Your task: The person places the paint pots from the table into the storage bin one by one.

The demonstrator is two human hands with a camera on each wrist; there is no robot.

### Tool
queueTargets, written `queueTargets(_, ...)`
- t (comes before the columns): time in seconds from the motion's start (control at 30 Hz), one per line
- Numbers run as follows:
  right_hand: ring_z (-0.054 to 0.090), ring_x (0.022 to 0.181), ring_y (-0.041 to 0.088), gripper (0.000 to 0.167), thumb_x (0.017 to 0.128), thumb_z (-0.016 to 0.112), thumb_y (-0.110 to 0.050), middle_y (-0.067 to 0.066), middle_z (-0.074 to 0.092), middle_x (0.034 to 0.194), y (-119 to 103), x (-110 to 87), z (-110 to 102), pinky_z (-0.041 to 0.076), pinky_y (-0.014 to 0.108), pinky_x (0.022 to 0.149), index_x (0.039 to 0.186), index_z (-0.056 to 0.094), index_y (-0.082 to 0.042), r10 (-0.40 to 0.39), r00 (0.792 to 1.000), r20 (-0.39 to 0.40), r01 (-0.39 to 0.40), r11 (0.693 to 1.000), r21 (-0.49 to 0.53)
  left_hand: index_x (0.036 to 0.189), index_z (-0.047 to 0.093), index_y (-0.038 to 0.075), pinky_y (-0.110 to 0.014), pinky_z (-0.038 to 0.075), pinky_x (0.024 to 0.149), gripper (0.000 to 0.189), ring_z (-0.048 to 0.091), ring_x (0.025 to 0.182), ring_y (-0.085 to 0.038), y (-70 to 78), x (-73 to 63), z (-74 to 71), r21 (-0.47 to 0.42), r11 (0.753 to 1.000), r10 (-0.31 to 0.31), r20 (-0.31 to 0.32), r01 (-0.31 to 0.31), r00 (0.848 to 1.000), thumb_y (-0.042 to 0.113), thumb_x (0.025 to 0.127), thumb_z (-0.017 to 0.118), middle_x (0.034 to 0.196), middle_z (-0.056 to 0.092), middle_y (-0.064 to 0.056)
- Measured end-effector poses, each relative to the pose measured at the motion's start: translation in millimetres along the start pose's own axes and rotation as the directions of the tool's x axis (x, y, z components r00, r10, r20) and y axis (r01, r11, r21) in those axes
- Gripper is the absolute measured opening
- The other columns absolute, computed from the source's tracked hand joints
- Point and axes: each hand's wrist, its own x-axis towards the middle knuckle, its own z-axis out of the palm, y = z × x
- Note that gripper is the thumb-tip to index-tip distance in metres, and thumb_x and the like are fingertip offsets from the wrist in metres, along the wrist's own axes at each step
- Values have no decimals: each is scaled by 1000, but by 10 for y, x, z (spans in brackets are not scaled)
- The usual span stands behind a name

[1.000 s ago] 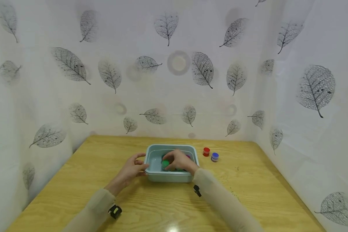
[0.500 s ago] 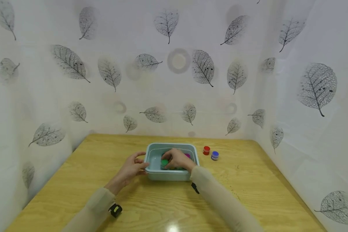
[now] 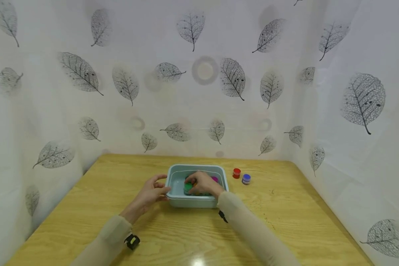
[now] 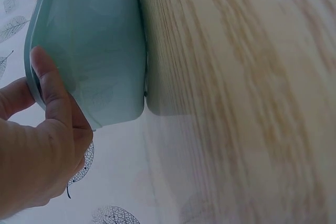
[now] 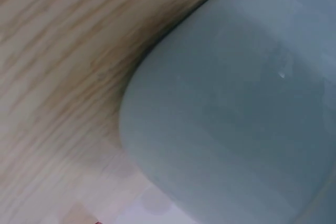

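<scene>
A pale blue-green plastic basin [image 3: 193, 203] stands on the wooden table in front of me. At its left end my left hand [image 3: 151, 191] pinches the rim, with thumb and fingers on either side of it in the left wrist view, where the basin's outer wall [image 4: 100, 51] shows. Inside the basin my right hand [image 3: 204, 182] grips a small green-lidded jar [image 3: 187, 188] between thumb and fingers. A magenta lid [image 3: 214, 178] shows beyond that hand, which hides much of what lies beneath it. The right wrist view holds only the basin's outside [image 5: 226, 129] and the table.
To the right of the basin, a small red jar [image 3: 236, 173] and a small blue-lidded jar [image 3: 246, 179] stand on the table [image 3: 173, 236]. Tiny specks lie on the wood at the right. A curtain [image 3: 199, 103] with leaf prints hangs behind and at both sides.
My right hand has shifted slightly left inside the basin along with the green-lidded jar. More of the magenta lid shows now. The left hand keeps its place on the rim.
</scene>
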Motion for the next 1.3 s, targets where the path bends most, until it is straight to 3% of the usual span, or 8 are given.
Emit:
queueTargets(0.37,59,86,13,42,77,83,-11,6,66,93,57,1,-26,54,26,79,117,71,-6,29,1000,7,-29,997,68,148,34,1,-35,62,71,62,66,79,-20,10,-15,7,-11,1000,7,10,-7,1000,2,93,64,102,56,-14)
queueTargets(0.6,62,87,15,41,80,80,-8,11,70,103,70,-59,-90,55,27,75,119,69,-4,41,999,7,-41,982,183,147,35,1,-35,62,72,62,66,78,-19,12,-8,18,-9,1000,6,3,-6,1000,2,93,64,102,57,-14)
queueTargets(1.03,63,91,13,29,90,69,-6,7,71,111,122,-187,-205,56,27,76,119,70,-9,37,999,-17,-33,977,213,146,36,2,-35,62,71,61,66,77,-20,3,-28,23,-16,1000,-10,-13,10,1000,1,92,65,101,56,-14)
queueTargets(1.13,64,91,16,28,91,68,-8,8,71,110,136,-227,-258,59,31,75,120,69,-8,43,999,-6,-40,963,265,146,36,1,-33,62,70,61,66,77,-19,-8,-26,18,-18,1000,-8,-6,8,1000,1,92,65,101,56,-13)
queueTargets(1.3,65,92,31,29,95,64,-13,15,70,111,197,-290,-351,59,40,71,124,66,-5,21,1000,3,-21,937,348,146,35,0,-31,61,68,62,65,75,-19,-7,-8,12,-30,1000,1,-1,-1,1000,1,92,65,101,56,-13)
